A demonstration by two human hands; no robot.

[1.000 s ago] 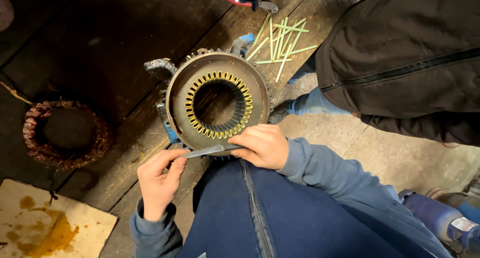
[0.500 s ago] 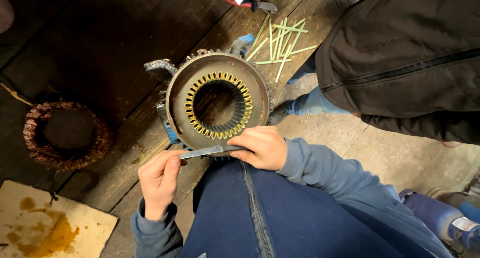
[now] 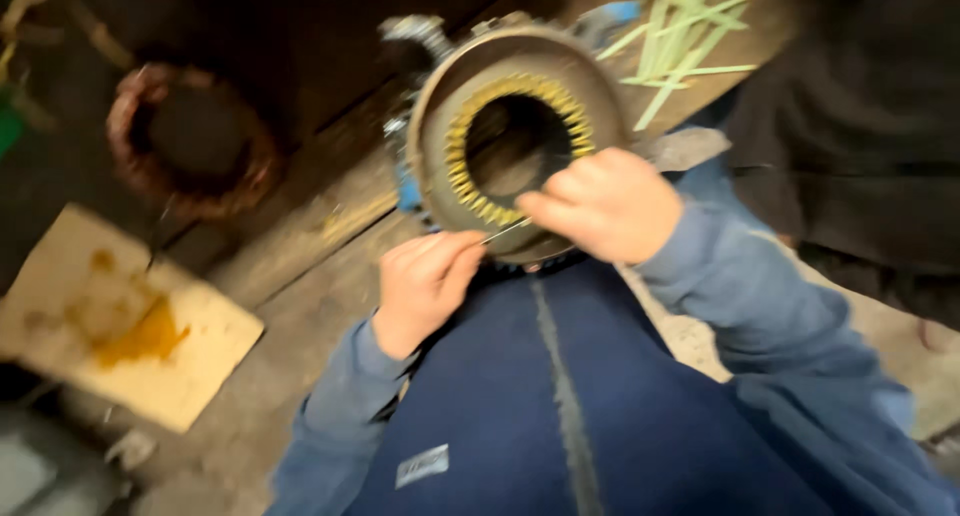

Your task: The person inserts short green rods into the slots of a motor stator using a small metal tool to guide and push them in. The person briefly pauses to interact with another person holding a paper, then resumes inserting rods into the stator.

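At the edge of the dark wooden table (image 3: 300, 226), a round grey metal motor stator (image 3: 515, 136) stands tilted toward the person, its ring of slots lined with yellow insulation paper (image 3: 470, 181) all the way round the bore, as far as the blurred view lets one judge. No copper wire seems to sit in those slots, so the lining looks done or nearly so, and the winding itself is not yet begun. Both hands work at the lower rim of the stator: the left hand (image 3: 420, 286) has its fingers pinched together on one end of a thin, pale strip or blade (image 3: 505, 231), and the right hand (image 3: 605, 204) is curled closed over the other end, right against the lined slots. Whether that strip is a paper liner going in or a slim tool pressing one home cannot be told through the motion blur. Beyond the stator, a loose bundle of pale green insulation strips (image 3: 680, 41) lies on the table, which suggests more pieces remain to be fitted. To the left, a reddish-brown coil of old copper winding (image 3: 190, 146) rests apart from the work, and nearer lies a flat piece of cardboard stained with yellow (image 3: 120, 321). A second person in dark clothing (image 3: 860, 136) sits at the right, hands out of view.
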